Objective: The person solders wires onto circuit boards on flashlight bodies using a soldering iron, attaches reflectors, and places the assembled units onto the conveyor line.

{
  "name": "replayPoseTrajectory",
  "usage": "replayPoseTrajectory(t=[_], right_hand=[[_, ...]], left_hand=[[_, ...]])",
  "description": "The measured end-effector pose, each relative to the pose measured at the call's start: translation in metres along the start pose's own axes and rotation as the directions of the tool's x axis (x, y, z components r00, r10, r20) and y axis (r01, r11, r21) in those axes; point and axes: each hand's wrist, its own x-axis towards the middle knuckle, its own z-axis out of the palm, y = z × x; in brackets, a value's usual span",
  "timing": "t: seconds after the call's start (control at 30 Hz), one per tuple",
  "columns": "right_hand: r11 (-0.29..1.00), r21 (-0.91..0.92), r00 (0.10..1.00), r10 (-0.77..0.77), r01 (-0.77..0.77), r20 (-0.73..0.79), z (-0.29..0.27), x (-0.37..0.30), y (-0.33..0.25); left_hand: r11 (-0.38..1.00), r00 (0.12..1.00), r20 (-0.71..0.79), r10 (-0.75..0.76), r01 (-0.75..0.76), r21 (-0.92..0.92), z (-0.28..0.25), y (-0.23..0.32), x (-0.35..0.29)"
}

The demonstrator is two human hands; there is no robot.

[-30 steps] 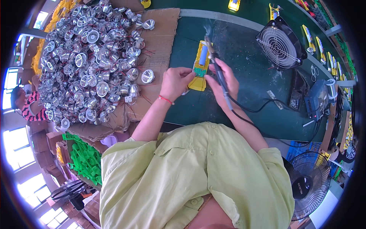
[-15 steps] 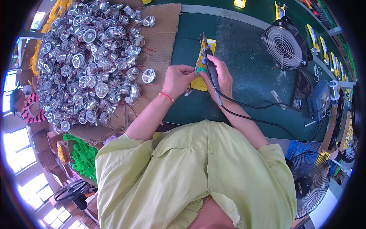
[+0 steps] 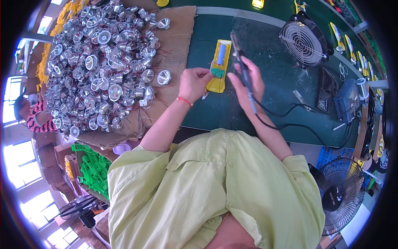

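The yellow casing (image 3: 215, 85) lies open on the worktop (image 3: 286, 83) directly before the person, its blue cell (image 3: 221, 54) and green circuit board (image 3: 217, 73) facing up, presumably for easy access. The left hand (image 3: 193, 84) pinches the board's left edge, apparently to steady it. The right hand (image 3: 251, 83) is wrapped around a soldering iron (image 3: 244, 72), its tip angled away, likely keeping heat off the board. Left of these, silvery reflectors (image 3: 103, 70) heap on cardboard (image 3: 176, 45). The left fingertips' exact contact is hidden; the board's wires are too fine to trace.
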Motion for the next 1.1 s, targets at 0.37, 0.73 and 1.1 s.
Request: replayPoseTrajectory(t=[0.37,0.73,1.1], right_hand=[[0.959,-0.250,0.743,-0.069,-0.136,-0.666,-0.199,-0.055,-0.019],[0.871,-0.285,0.772,0.153,-0.400,-0.617,-0.277,0.009,0.006],[0.930,-0.309,0.953,-0.113,0.201,0.281,-0.040,-0.013,-0.011]], left_hand=[[0.973,0.989,-0.009,0.149,-0.145,0.181,-0.009,-0.007,-0.037],[0.993,0.994,0.009,0.113,-0.113,0.020,0.004,-0.013,-0.038],[0.983,0.985,-0.036,0.167,-0.163,0.084,0.001,-0.012,-0.042]])
